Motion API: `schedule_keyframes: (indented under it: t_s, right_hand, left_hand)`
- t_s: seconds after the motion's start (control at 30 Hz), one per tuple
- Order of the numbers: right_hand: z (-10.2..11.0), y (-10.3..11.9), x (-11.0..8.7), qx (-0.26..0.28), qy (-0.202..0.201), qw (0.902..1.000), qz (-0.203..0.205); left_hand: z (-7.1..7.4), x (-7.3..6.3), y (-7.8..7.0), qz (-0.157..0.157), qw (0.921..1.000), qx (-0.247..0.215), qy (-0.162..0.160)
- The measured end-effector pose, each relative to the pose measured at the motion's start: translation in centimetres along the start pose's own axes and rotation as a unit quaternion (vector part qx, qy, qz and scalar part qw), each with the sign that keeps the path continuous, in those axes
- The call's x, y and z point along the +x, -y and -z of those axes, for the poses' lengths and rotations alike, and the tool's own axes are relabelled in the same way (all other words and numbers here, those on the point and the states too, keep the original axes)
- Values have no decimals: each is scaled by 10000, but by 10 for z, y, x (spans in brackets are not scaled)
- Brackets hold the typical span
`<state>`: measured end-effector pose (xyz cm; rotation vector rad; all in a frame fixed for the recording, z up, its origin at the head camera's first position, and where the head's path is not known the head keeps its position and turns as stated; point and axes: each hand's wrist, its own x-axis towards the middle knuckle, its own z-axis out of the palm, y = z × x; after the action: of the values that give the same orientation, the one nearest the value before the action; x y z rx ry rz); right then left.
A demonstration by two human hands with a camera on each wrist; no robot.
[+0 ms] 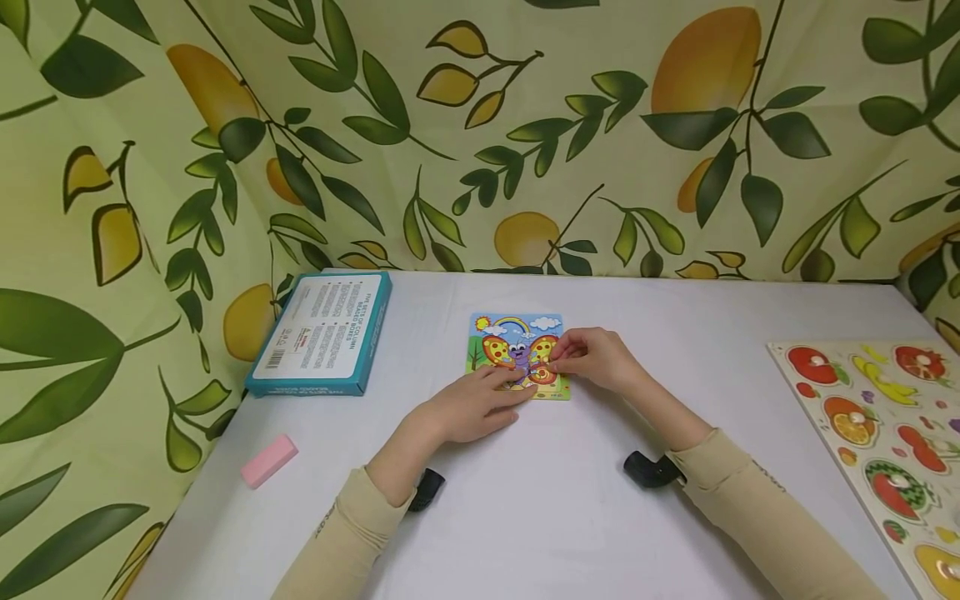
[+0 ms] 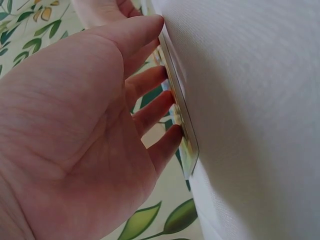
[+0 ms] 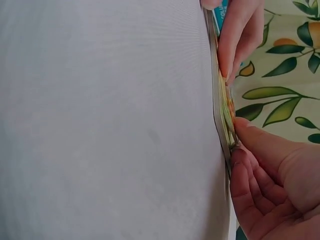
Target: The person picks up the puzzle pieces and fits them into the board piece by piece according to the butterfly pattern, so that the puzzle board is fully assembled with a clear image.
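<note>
A small square butterfly jigsaw puzzle (image 1: 517,333) lies flat on the white table, printed with a purple butterfly, a rainbow and a sun. My left hand (image 1: 472,404) rests its spread, nearly straight fingertips on the lower left part of the picture. In the left wrist view, the fingers of that left hand (image 2: 100,115) touch the puzzle's top face. At the right side, my right hand (image 1: 596,357) pinches a puzzle piece between thumb and forefinger by the butterfly's right wing. The right wrist view has the right hand (image 3: 272,180) at the board's edge; the piece's outline is mostly hidden.
A teal-edged box (image 1: 322,333) lies at the back left, with a pink block (image 1: 270,461) in front of it. On the right stands a fruit peg board (image 1: 862,417). Patterned cloth (image 1: 480,150) hangs behind the table (image 1: 570,517).
</note>
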<state>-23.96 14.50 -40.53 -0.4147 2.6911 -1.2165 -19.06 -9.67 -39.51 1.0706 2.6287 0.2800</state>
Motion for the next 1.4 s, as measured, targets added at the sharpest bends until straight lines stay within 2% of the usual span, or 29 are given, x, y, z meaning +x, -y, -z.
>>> schedule_keyframes:
  t_s: [0.6, 1.4]
  right_hand:
    - [-3, -5, 1, -20, -60, 10000, -2]
    - [-6, -6, 5, -100, -40, 9999, -61]
  left_hand:
    - [0, 0, -1, -69, 10000, -25, -13]
    - [-1, 1, 2, 30, 10000, -12, 32]
